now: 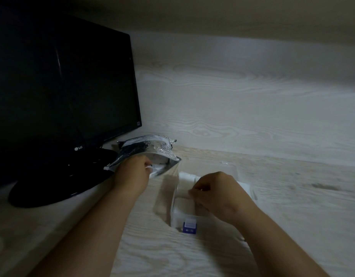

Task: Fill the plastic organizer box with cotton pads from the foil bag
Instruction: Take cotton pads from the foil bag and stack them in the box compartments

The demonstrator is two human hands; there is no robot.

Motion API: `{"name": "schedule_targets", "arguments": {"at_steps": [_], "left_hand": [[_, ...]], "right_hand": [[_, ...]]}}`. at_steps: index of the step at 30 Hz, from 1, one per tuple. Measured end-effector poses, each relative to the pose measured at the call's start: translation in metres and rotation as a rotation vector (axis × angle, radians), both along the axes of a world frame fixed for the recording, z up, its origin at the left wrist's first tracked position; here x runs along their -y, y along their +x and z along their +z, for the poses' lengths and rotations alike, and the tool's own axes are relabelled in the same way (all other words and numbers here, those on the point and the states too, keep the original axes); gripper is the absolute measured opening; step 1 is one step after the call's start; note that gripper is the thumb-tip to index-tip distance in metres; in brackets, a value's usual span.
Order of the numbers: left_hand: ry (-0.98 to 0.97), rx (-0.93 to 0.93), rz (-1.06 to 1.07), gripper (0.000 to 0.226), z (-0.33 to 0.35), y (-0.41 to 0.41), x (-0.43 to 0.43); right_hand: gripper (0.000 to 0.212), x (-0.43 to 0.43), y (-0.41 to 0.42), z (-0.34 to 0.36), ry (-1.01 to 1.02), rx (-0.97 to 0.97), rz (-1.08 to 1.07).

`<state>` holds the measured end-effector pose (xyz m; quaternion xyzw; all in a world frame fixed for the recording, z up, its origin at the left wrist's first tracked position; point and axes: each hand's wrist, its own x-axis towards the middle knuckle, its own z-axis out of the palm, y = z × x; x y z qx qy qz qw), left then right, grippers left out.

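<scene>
Left hand grips the open mouth of the foil bag, which lies at the foot of the LG monitor, far left. Right hand, fingers curled, pinches what appears to be a cotton pad over the clear plastic organizer box. The box sits on the wooden desk, just right of the bag, with its blue latch facing near.

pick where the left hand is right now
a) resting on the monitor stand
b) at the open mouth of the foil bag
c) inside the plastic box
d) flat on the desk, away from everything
b: the left hand is at the open mouth of the foil bag, which lies beside the monitor, while only the right hand is over the plastic box.
</scene>
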<state>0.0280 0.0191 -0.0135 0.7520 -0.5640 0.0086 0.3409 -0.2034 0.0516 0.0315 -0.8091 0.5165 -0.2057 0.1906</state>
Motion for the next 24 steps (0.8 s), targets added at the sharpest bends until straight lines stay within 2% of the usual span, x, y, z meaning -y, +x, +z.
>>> {"name": "schedule_targets", "arguments": {"at_steps": [5,9,14,17,24], "left_hand": [[0.14,0.025,0.021,0.032,-0.0078,0.0025,0.0031],[0.118,0.062,0.041,0.031,-0.006,0.0016,0.0024],[0.131,0.135,0.068,0.041,-0.0031,-0.0021,0.0003],[0.132,0.135,0.064,0.04,-0.0038,-0.0017,0.0004],[0.152,0.096,0.055,0.034,-0.005,0.0003,0.0012]], "right_hand": [[0.025,0.0017,-0.001,-0.0012,-0.002,0.02,-0.014],[0.031,0.002,-0.0004,-0.0012,-0.01,0.019,-0.015],[0.025,0.0018,-0.0008,-0.0015,0.004,0.032,-0.003],[0.028,0.0028,-0.0006,-0.0025,-0.004,0.026,0.0],[0.02,0.0023,-0.0013,-0.0037,0.006,0.031,0.011]]}}
